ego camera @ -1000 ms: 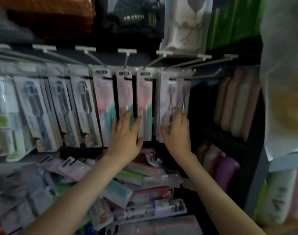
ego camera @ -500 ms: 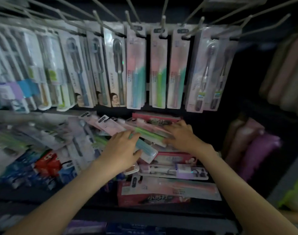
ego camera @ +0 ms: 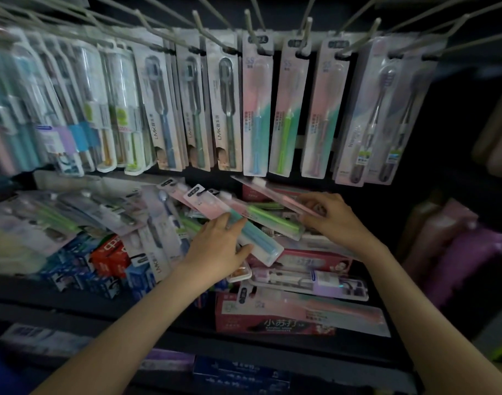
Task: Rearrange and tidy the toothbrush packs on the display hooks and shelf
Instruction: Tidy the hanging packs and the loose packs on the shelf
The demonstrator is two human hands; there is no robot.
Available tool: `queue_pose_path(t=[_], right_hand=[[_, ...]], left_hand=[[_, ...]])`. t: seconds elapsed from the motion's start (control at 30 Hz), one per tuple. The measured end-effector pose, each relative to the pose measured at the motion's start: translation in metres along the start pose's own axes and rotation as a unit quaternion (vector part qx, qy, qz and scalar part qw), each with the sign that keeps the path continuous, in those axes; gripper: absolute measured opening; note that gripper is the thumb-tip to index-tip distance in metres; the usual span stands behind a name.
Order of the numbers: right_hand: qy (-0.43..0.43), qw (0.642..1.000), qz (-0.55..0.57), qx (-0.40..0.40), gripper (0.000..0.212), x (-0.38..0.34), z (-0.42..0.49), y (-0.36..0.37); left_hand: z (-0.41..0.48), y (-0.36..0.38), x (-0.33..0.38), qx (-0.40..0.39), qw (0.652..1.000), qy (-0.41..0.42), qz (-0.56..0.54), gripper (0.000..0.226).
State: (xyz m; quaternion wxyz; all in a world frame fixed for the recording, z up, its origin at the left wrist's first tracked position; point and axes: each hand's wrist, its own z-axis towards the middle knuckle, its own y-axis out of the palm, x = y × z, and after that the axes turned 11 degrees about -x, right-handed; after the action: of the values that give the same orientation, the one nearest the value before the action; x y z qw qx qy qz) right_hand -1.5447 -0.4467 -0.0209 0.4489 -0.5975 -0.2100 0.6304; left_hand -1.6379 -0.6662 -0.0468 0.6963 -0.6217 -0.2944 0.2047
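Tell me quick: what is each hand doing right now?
Left hand: grips the flat pink-and-teal blister pack with a blue toothbrush.
Right hand: holds the slim clear pack with a pink toothbrush.

Only the two arms of the person are seen. The left forearm (ego camera: 135, 323) and the right forearm (ego camera: 409, 303) are bare from the wrist to the lower edge, both slim and smooth. The left hand (ego camera: 215, 246) and the right hand (ego camera: 333, 220) are bare too, with long thin fingers. The nails look short, but the dim light hides finer detail.
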Motion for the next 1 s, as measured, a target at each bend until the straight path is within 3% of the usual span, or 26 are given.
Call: queue_pose_path(t=[0.1,0.17,0.2,0.23,0.33,0.4,0.47,0.6,0.87,1.0], right_hand=[[-0.036,0.999,0.02,0.009,0.04,-0.002,-0.007,0.001],[-0.078,0.996,0.034,0.008,0.044,0.0,-0.013,0.003],[-0.1,0.994,0.035,0.011,0.048,0.0,-0.016,0.005],[-0.117,0.992,0.037,0.016,0.052,0.0,-0.018,0.006],[-0.151,0.986,0.068,0.019,0.057,-0.006,-0.023,0.009],[-0.166,0.983,0.074,0.005,0.06,-0.011,-0.023,0.012],[-0.161,0.986,0.039,-0.018,0.061,-0.016,-0.022,0.015],[-0.143,0.988,-0.037,-0.053,0.072,-0.027,-0.018,0.022],[-0.169,0.98,-0.036,-0.099,0.07,-0.048,-0.006,0.036],[-0.179,0.983,-0.009,-0.03,0.074,-0.054,-0.004,0.012]], left_hand=[[0.002,-0.002,0.005,0.066,0.997,0.009,-0.049,0.059],[0.002,-0.005,0.011,0.12,0.976,0.001,-0.184,0.056],[0.002,-0.009,0.013,0.13,0.945,-0.019,-0.3,0.056],[0.003,-0.013,0.015,0.131,0.892,-0.042,-0.43,0.054],[0.008,-0.023,0.019,0.112,0.711,-0.055,-0.692,0.029],[0.005,-0.028,0.021,0.111,0.639,-0.029,-0.76,0.02],[0.002,-0.03,0.024,0.111,0.607,-0.021,-0.786,0.016],[-0.006,-0.03,0.026,0.097,0.615,-0.045,-0.781,0.015],[-0.019,-0.033,0.019,0.104,0.635,-0.058,-0.764,0.019],[-0.015,-0.051,0.019,0.151,0.704,0.002,-0.693,0.018]])
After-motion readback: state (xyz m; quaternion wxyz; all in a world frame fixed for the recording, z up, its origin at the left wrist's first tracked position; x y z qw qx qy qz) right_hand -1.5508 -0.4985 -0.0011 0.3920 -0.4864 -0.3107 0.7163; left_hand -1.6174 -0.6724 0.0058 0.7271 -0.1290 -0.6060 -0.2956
